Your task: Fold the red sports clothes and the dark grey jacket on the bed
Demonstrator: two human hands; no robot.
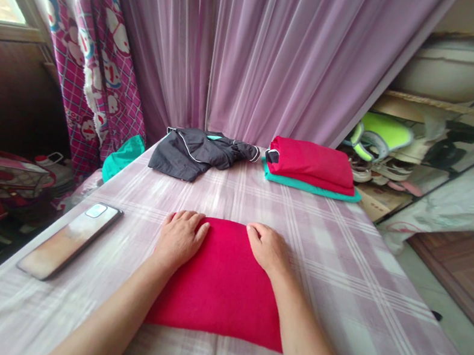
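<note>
Head view: folded red cloth [222, 285], lower centre of frame. Left hand [182, 235] lies unclenched over its upper-left corner; right hand [269, 249] curls at upper-right, can't tell from here if pinching. Best pressed evenly, edges square.

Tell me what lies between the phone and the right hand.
In the head view, going from the phone to the right hand: a strip of checked tablecloth, then the left hand, then the red cloth.

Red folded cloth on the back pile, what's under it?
Teal cloth sticks out beneath the red folded cloth; whatever else is underneath is covered, so I can't tell.
</note>
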